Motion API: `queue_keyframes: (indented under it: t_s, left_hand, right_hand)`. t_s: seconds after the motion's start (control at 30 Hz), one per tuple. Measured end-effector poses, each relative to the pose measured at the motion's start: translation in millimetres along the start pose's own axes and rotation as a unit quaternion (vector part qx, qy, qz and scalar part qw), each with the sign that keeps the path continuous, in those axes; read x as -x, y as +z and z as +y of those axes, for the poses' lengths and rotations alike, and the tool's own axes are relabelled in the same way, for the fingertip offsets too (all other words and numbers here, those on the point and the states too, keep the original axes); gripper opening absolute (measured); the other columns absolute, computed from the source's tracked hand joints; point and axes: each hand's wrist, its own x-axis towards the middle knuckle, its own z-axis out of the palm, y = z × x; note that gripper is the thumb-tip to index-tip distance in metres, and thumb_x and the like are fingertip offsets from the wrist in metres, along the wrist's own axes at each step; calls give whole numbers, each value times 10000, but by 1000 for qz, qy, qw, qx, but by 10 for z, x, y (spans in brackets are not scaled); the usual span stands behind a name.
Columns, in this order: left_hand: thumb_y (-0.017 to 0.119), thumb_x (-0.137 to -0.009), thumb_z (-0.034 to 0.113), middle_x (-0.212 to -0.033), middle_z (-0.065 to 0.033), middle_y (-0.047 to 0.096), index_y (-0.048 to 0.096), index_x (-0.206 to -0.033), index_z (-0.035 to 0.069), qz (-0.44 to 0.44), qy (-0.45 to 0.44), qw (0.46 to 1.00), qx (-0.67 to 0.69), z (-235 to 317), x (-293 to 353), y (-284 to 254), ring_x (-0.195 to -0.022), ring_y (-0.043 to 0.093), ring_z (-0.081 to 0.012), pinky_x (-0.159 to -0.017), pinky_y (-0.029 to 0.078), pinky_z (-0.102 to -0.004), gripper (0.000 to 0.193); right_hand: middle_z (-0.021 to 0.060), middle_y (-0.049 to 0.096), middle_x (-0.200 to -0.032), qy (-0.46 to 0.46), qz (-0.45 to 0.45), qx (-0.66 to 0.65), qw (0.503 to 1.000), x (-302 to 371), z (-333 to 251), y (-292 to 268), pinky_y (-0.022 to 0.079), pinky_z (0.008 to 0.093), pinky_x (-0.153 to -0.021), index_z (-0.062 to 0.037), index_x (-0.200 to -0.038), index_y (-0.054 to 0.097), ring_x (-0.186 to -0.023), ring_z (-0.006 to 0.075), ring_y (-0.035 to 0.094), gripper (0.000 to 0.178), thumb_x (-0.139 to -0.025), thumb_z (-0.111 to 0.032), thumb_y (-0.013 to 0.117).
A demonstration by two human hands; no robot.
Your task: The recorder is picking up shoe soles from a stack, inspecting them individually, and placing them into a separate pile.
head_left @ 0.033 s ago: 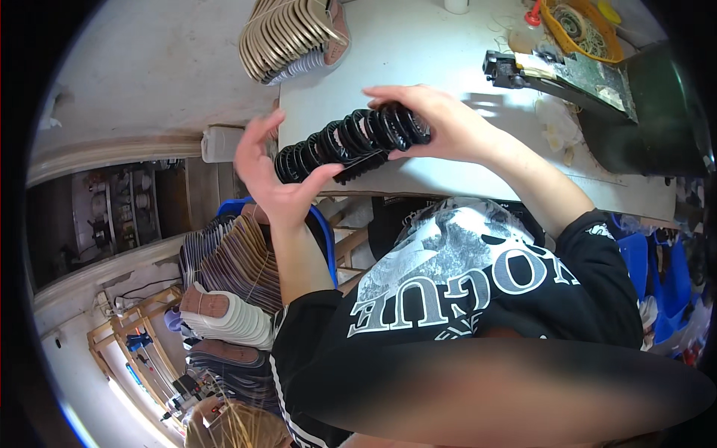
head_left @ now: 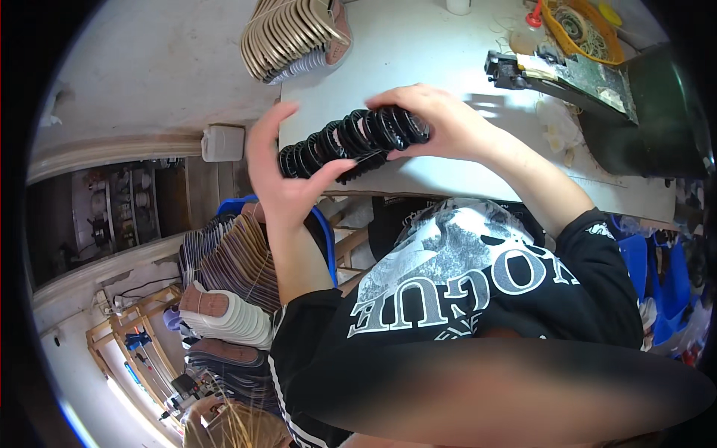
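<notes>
Fingers, left hand: spread wide in a C about the black bundle's left end, thumb lying across its lower side; whether they press on it, I cannot tell.
Fingers, right hand: curled part-way closed round the bundle's right end, gripping it between thumb and fingers.
Black bundle: glossy curved pieces packed in a slanting row, held over the near left part of the white table; contact underneath cannot be made out.
Stacks: layered pieces off the table's near left corner.
White jug: just off the table's left edge.
Dark machine: along the table's right side.
Tan bundle: curved pieces at the table's far left corner.
Red-capped bottle: on the table's far right part.
Yellow basket: at the table's far right corner, pale stringy loops inside.
</notes>
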Motion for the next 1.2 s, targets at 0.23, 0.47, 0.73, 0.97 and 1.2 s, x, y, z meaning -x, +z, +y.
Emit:
queue_keyframes:
  t_s: [0.23, 0.47, 0.73, 0.97, 1.2]
  left_hand:
    - [741, -739, 273, -1057, -138, 639, 563, -1240, 61, -198, -36, 957, -209, 106, -202, 203, -956, 597, -318, -818, 460, -381, 572]
    - [704, -741, 420, -1036, -112, 637, 569, -1229, 65, -221, 0, 946, -237, 148, -281, 340, -951, 599, -302, -802, 470, -381, 619]
    - [715, -745, 339, -1065, -54, 624, 608, -1171, 100, -200, -35, 957, -209, 208, -246, 372, -957, 601, -273, -811, 474, -368, 500]
    - [720, -732, 242, -1062, -63, 626, 643, -1071, 63, -180, -25, 973, -144, 200, -319, 434, -965, 612, -260, -833, 478, -348, 391]
    - [745, -719, 246, -1008, -70, 641, 655, -1024, 54, -157, -72, 977, -123, 115, -296, 325, -908, 636, -246, -786, 494, -327, 372]
  right_hand:
    - [76, 634, -1116, 78, 71, -103, 989, -45, 186, -40, 454, 355, -943, -70, -1172, 556, -1060, 231, 597, 614, -631, -128, 841]
    - [114, 560, -1232, -18, 70, -78, 994, -22, 172, 51, 486, 380, -933, -118, -1249, 518, -1143, 269, 555, 653, -667, -104, 813]
    - [121, 564, -1191, -110, 98, -45, 988, 1, 210, 31, 508, 384, -889, -118, -1231, 528, -1078, 314, 578, 658, -643, -114, 824]
    - [118, 591, -1132, -105, 110, -47, 987, 27, 197, 16, 516, 365, -864, -85, -1177, 565, -1026, 293, 599, 642, -605, -145, 851]
    - [111, 610, -1085, -95, 135, -10, 986, 59, 377, -49, 518, 357, -840, -65, -1123, 579, -997, 288, 610, 589, -621, -212, 850]
